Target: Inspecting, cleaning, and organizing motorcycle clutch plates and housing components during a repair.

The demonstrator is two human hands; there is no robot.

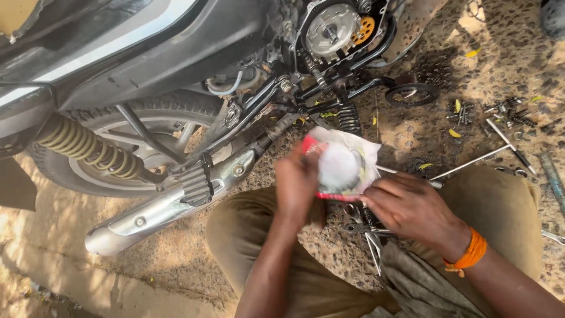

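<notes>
Both my hands hold a small white and red plastic packet (pixel 344 165) with a round pale part inside it, blurred by motion. My left hand (pixel 299 187) grips its left side, fingers closed around the edge. My right hand (pixel 409 206) pinches the packet's lower right edge; an orange thread band (pixel 471 253) circles that wrist. I squat beside a motorcycle, knees in olive trousers (pixel 247 229) either side of the packet. The open engine side with a round metal clutch assembly (pixel 328 30) and an orange gear (pixel 366 28) lies just beyond my hands.
A chrome exhaust (pixel 170 206) and footpeg (pixel 197 182) run left of my left hand, before the rear wheel (pixel 135 141) and spring shock (pixel 88 147). A T-handle wrench (pixel 482 156), several small springs and bolts (pixel 506 112) and a ring part (pixel 412 94) lie on gravelly ground at right. Pliers (pixel 371 235) rest below my hands.
</notes>
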